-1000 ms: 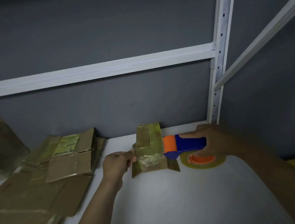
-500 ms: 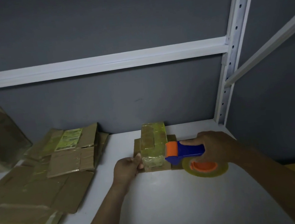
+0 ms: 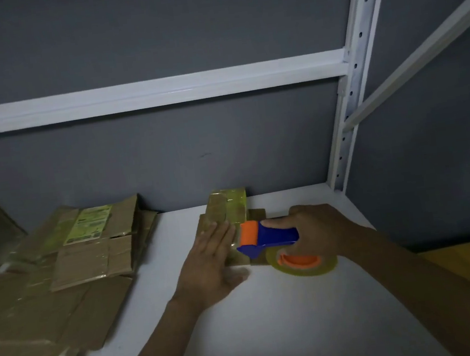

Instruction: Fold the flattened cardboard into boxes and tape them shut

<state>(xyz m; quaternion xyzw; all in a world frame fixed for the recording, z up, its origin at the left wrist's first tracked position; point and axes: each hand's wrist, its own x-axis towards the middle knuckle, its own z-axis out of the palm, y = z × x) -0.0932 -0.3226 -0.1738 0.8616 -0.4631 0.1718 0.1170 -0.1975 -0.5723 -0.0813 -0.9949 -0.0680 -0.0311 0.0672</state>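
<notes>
My left hand (image 3: 209, 258) lies flat, fingers straight, pressing the near part of the taped box (image 3: 228, 208), while my right hand (image 3: 320, 231) grips the dispenser (image 3: 268, 237) at the box's right side on the tabletop (image 3: 274, 325). Flat cardboard (image 3: 63, 273) lies well left of both hands.

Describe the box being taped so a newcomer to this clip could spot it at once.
Start at the white shelf upright on the right and follow the shelf surface left. The small box sits there under the flat left hand, beside the tape dispenser in the right hand. Unlike the flattened cardboard farther left, it is folded up.
</notes>
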